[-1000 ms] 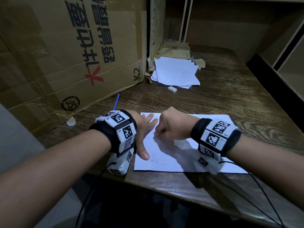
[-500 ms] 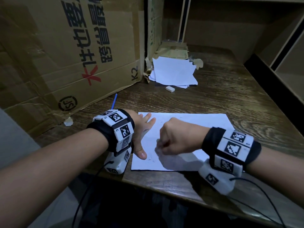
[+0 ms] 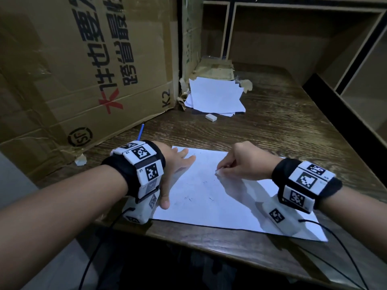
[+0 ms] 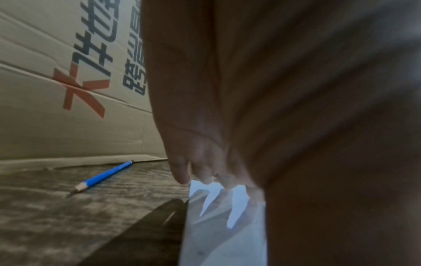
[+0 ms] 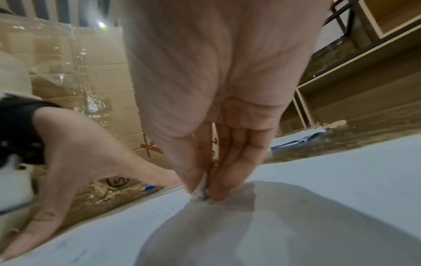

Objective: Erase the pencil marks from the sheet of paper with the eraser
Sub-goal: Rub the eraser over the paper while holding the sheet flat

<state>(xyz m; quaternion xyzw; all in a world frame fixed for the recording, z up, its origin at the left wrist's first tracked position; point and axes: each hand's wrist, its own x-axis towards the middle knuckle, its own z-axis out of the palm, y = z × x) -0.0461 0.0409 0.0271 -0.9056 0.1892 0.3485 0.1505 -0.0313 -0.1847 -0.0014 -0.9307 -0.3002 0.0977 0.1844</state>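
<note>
1. Eraser (image 5: 201,187): small, white, pinched between thumb and fingertips (image 5: 230,181) of the right hand (image 3: 240,164); its lower end touches the sheet of paper (image 3: 209,197) in the sheet's upper middle.
2. Sheet: one, white, lying flat near the front edge of the wooden desk (image 3: 282,126). A few short faint pencil marks (image 3: 188,198) show on its lower-left part; no words legible.
3. Left hand (image 3: 176,170): flat, fingers spread and straight, pressing on the sheet's left edge, thumb toward the front.
4. Blue pencil (image 4: 102,177): one, on the desk left of the sheet, just beside the foot of the cardboard box (image 3: 73,70), apart from both hands.
5. Box print: black Chinese characters, a red mark, a round "SF" logo and "K2" near the corner.
6. Second white eraser (image 3: 210,117): one, loose on the desk beyond the sheet, just in front of a stack of white papers (image 3: 215,95).
7. Bare desk surface lies right of and behind the sheet; shelving (image 3: 345,59) bounds the right side.
</note>
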